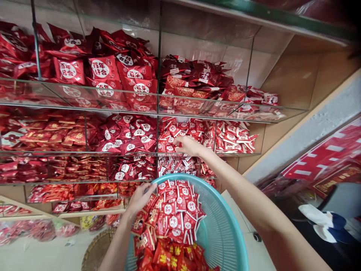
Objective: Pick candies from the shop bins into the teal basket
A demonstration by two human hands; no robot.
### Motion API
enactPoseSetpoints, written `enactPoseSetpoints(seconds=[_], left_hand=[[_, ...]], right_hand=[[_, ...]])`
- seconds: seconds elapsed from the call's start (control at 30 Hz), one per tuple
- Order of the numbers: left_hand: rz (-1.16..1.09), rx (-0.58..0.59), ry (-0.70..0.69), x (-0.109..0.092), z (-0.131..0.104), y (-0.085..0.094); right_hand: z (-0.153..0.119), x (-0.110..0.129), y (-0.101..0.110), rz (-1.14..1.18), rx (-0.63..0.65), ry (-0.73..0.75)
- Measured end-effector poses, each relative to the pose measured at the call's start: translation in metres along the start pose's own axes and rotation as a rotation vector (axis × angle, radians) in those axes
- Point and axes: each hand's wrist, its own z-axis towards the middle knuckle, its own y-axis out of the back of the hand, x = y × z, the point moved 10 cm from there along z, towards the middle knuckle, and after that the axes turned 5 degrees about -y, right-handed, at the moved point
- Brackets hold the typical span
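My left hand (141, 197) grips the rim of a teal plastic basket (239, 229) at its upper left, fingers curled over the edge. Inside lie small red-and-white wrapped sweets (176, 214) with white stick-like ends, red-and-gold packets (146, 241) at the left, and shiny red packets with yellow lettering (172, 258) at the bottom. My right hand (187, 145) reaches over the basket into a shelf compartment. Its bent fingers are slightly apart, at a heap of similar red-and-white sweets (197, 128); no packet shows clearly between them.
Glass shelves (113, 109) with dividers hold heaps of red packets (103, 67); their edges run close to my right hand and the basket. Below stands a woven basket (97, 248) on the tiled floor (62, 256). Bagged goods (42, 230) lie under the lowest shelf.
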Motion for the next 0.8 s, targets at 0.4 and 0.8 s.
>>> enactPoseSetpoints(seconds=[0.4, 0.8], left_hand=[[0.004, 0.012, -0.004, 0.007, 0.004, -0.002], [-0.001, 0.032, -0.006, 0.004, 0.003, -0.003]], right_hand=[[0.013, -0.002, -0.011, -0.261, 0.133, -0.177], [0.006, -0.005, 0.000, -0.194, 0.054, -0.229]])
